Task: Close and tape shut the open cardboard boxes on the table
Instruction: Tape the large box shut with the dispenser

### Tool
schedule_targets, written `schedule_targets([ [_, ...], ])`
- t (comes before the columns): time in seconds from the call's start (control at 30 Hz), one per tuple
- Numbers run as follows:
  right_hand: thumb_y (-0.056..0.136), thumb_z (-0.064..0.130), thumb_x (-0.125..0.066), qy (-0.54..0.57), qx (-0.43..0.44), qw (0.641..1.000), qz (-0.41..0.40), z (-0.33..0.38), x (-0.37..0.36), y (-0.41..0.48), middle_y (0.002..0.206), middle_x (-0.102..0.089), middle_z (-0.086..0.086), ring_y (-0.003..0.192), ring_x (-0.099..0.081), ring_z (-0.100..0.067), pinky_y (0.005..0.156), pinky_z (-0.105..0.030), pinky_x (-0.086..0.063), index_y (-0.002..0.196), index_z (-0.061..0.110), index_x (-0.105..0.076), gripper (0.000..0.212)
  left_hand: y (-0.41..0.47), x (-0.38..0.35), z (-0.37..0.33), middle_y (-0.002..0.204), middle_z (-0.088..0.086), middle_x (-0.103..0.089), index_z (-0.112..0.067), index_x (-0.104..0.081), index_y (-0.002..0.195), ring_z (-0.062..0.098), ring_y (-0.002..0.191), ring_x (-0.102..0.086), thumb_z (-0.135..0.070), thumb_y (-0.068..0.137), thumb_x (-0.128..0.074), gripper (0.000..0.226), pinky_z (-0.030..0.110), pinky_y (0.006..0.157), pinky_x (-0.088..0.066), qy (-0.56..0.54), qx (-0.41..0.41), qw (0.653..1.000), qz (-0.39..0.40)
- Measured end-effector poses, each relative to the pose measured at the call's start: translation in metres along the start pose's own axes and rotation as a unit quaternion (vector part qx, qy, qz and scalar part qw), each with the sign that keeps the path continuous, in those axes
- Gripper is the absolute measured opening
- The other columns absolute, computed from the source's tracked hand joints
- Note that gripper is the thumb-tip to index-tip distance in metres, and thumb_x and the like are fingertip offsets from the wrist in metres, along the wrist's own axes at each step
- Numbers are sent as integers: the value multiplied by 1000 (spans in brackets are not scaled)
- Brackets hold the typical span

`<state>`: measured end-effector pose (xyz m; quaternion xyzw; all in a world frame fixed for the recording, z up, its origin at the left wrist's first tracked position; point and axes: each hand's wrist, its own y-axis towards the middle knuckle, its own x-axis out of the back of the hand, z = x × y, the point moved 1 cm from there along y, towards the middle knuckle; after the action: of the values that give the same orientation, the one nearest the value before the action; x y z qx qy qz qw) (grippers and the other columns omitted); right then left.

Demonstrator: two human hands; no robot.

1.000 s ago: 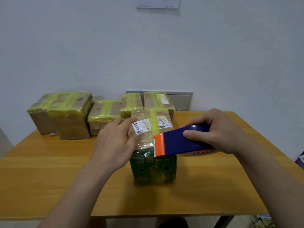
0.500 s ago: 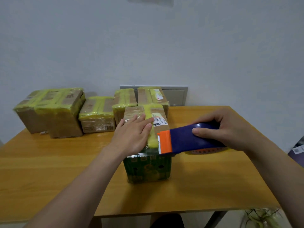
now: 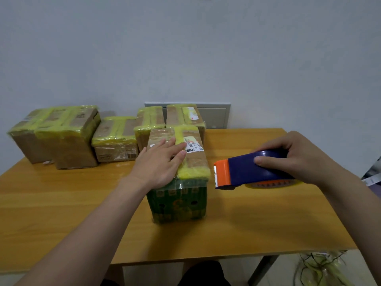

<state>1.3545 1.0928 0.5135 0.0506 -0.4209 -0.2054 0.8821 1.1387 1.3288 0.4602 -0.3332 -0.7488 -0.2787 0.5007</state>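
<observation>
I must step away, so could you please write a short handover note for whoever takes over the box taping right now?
Left hand: flat, fingers straight, pressing the top of the green-sided box, fingertips on its yellow tape strip.
Right hand: grips the tape dispenser just right of that box, apart from it.
Done: this box is closed and taped; the boxes at the back are taped too.
Left: probably smooth the strip down; no open box is in view.

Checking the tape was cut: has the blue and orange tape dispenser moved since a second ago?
Yes. The blue and orange tape dispenser in the right hand went rightward: its orange end overlapped the green cardboard box before, now clears it.
</observation>
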Motion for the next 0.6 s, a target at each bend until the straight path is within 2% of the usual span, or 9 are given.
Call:
schedule_targets([
  [0.07, 89, 37, -78, -36, 0, 999, -10, 16, -5, 2, 86, -78, 10, 86, -72, -14, 76, -44, -61, 98, 28, -80, 13, -1, 0, 0, 171, -16, -12, -51, -27, 157, 12, 159, -4, -60, 107, -19, 52, 58, 127, -7, 8, 0, 1000, -1],
  [0.13, 87, 42, -74, -138, -28, 990, -17, 35, -11, 7, 83, -75, 11, 82, -68, -12, 70, -38, -59, 94, 29, -79, 15, 0, -1, -1, 171, -15, -12, -51, -27, 157, 13, 159, -4, -60, 106, -19, 53, 58, 127, -7, 17, 1, 1000, -2],
  [0.2, 86, 47, -69, -339, -41, 939, -43, 48, -29, 13, 75, -67, 10, 77, -63, -16, 61, -32, -49, 84, 27, -74, 21, 1, -1, -3, 171, -15, -13, -51, -27, 158, 13, 159, -4, -63, 105, -19, 54, 58, 127, -7, 19, 0, 1000, -2],
  [0.23, 84, 47, -68, -397, -42, 915, -52, 49, -42, 14, 72, -62, 9, 73, -60, -18, 57, -29, -43, 81, 25, -72, 23, 1, -1, -4, 171, -15, -13, -51, -27, 157, 13, 159, -4, -66, 103, -19, 57, 59, 127, -7, 18, -1, 1000, -4],
  [0.37, 89, 51, -63, -342, -87, 935, -36, 38, -71, 17, 77, -64, 12, 69, -52, -9, 49, -23, -30, 98, 28, -76, 28, -5, 2, -3, 171, -12, -14, -48, -25, 158, 14, 159, -9, -90, 83, -14, 87, 61, 126, -6, 45, -1, 999, 4],
  [0.5, 92, 52, -61, -317, -112, 938, -81, 36, -69, 18, 83, -67, 10, 76, -55, -13, 49, -22, -28, 105, 31, -77, 30, 4, 7, -23, 167, 5, -27, -30, -27, 158, 29, 154, -26, -109, 57, -6, 130, 66, 124, -9, 137, 17, 990, 14],
  [0.6, 94, 50, -60, -323, -120, 927, -150, 31, -61, 18, 83, -69, 8, 75, -54, -17, 50, -23, -28, 100, 31, -78, 27, 8, -2, -45, 168, 13, -22, -22, -18, 161, 38, 155, -21, -107, 61, -10, 132, 64, 123, -20, 170, 48, 984, 13],
])
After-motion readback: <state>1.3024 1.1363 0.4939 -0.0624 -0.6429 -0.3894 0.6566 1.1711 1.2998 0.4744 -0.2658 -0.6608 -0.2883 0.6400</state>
